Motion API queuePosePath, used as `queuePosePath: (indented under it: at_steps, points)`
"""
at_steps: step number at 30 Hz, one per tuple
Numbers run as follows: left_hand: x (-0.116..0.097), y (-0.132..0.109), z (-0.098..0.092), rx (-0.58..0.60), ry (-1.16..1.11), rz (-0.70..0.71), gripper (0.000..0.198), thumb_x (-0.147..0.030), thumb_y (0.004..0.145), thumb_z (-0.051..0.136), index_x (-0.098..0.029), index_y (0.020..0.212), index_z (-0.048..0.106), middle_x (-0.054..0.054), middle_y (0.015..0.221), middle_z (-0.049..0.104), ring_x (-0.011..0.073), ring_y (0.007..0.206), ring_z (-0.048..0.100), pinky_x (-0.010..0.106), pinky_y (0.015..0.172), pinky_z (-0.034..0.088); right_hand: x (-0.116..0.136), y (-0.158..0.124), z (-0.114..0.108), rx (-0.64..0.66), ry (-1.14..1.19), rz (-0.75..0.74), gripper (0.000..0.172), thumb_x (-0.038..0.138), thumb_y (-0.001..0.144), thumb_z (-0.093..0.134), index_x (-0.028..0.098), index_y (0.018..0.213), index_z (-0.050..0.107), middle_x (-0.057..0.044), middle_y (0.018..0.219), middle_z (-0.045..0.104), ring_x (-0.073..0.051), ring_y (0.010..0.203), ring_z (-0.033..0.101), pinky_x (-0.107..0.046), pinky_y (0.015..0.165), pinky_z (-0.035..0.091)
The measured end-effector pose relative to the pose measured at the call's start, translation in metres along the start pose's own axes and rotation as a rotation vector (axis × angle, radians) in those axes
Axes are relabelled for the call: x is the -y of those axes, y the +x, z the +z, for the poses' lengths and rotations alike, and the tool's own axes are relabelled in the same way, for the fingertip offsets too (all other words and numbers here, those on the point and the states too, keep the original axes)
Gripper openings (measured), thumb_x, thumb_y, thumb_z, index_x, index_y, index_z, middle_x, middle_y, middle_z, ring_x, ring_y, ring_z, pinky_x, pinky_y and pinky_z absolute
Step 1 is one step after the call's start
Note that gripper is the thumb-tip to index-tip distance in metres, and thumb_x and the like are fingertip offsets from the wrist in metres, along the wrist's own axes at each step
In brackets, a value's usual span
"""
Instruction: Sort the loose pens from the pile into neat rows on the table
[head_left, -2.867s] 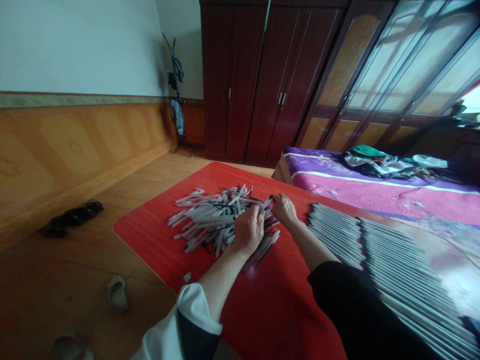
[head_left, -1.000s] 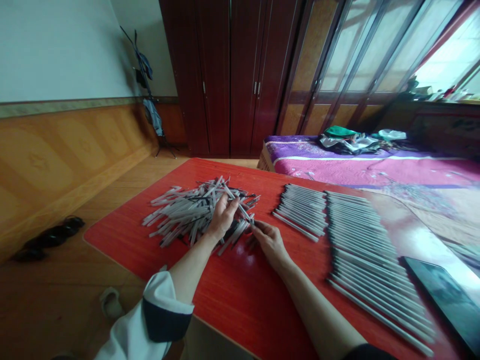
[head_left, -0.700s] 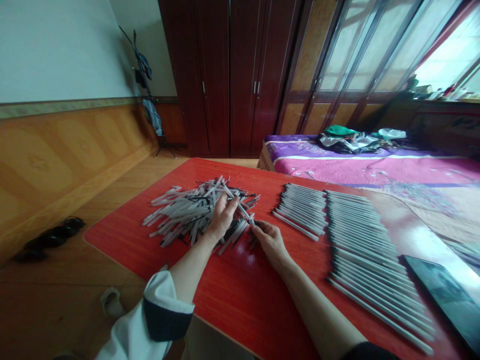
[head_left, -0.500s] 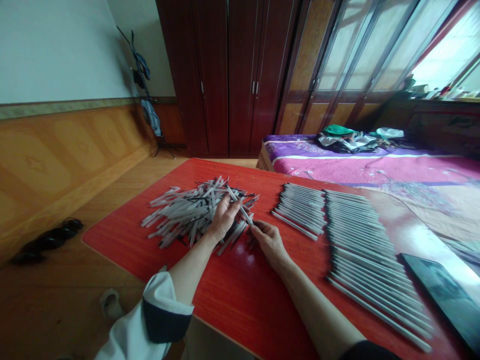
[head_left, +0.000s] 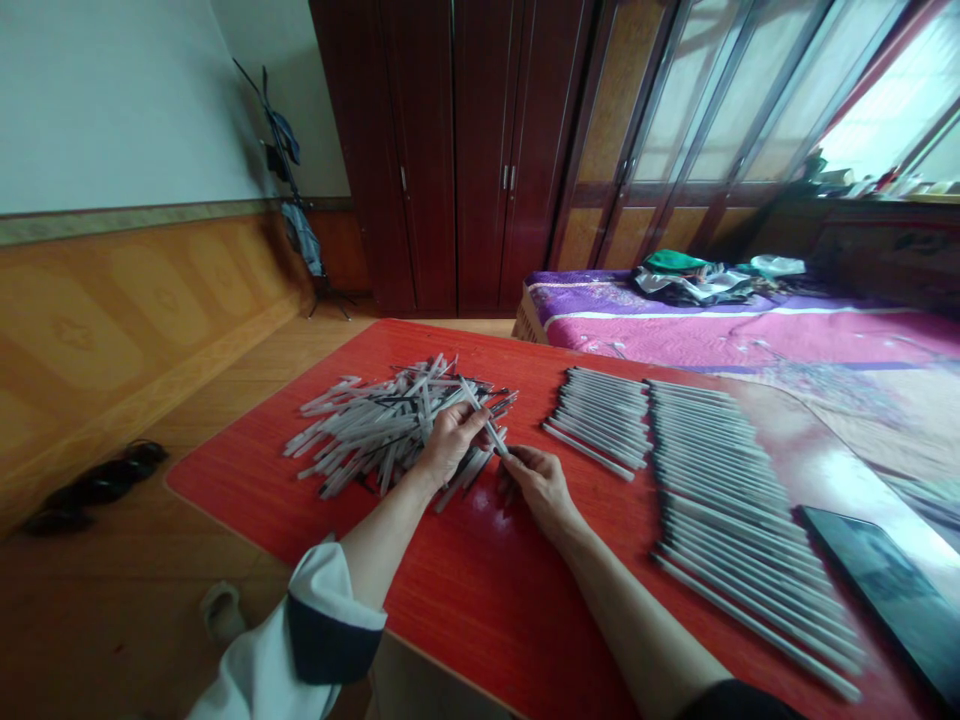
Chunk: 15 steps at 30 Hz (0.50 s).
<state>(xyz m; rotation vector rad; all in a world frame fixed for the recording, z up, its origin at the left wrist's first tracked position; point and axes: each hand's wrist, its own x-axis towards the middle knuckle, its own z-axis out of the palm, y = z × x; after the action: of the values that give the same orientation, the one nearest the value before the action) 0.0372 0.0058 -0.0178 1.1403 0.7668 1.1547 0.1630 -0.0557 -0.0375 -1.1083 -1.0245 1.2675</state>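
Note:
A slim pale pen-like stick slants between my two hands over the red table. My left hand pinches it near its middle, thumb on top, with the far end sticking out past the fingers. At the near end, my right hand grips it between thumb and fingertips. Beneath and behind my left hand lies a loose pile of similar pale sticks, some with dark parts, pointing many ways. The exact make of the sticks is too small to tell.
To the right, similar sticks with black ends lie side by side in a shorter row and a longer row. A dark phone-like slab rests at the table's right edge. Beyond stand a bed and a wardrobe.
My left hand has slid a little down the stick, nearer to my right hand. The right hand has barely moved, and the pile and rows look the same.

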Motion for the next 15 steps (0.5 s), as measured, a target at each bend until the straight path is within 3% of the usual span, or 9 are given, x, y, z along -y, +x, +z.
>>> queuePosePath:
  at_steps: [15]
  points:
    - [0.0066,-0.001,0.0062,-0.02,-0.049,-0.004,0.035,-0.043,0.065,0.072,-0.012,0.075,0.06,0.001,0.065,0.064,0.0065,0.046,0.055,0.018,0.046,0.049,0.0005,-0.0012,0.002,-0.051,0.002,-0.021,0.03,0.044,0.062,0.065,0.015,0.066,0.059,0.003,0.049,0.054,-0.008,0.034,0.046,-0.02,0.03,0.038]
